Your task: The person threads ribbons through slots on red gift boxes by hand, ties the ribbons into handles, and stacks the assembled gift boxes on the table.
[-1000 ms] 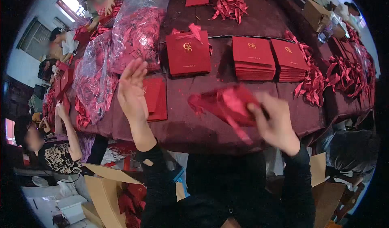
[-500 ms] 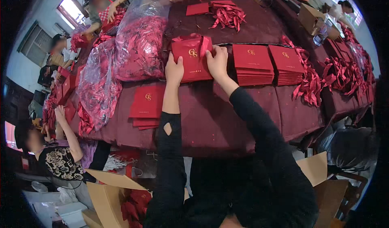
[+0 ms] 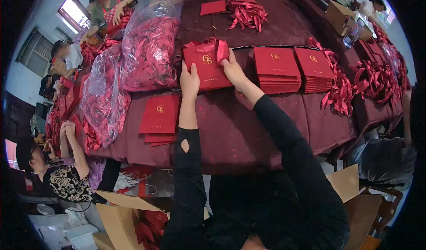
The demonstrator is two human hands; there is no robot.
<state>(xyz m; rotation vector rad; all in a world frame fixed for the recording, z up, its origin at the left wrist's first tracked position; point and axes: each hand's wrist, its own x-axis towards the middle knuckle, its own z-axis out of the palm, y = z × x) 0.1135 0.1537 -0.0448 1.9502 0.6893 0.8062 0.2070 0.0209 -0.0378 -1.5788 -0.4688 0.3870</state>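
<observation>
A red paper gift bag (image 3: 205,72) with a gold monogram and pink-red ribbon handles is held upright between my hands, just above the table's middle. My left hand (image 3: 190,82) grips its left edge, thumb on the front. My right hand (image 3: 235,73) closes on its right edge, close to the hanging ribbon. A stack of red bags (image 3: 277,70) lies right of my right hand, with a second stack (image 3: 313,68) beside it. Left of my left forearm, a few flat red bags (image 3: 160,114) overlap on the cloth.
Clear plastic bags of red ribbons (image 3: 150,54) stand on the maroon tablecloth (image 3: 235,130) at left. Loose ribbons (image 3: 338,83) drape beyond the right stacks. An open cardboard box (image 3: 117,216) sits below the table edge. Several people work around the table.
The gift bag has shifted slightly left and leans a little, with both hands still on it. My right hand has moved down a little along its edge.
</observation>
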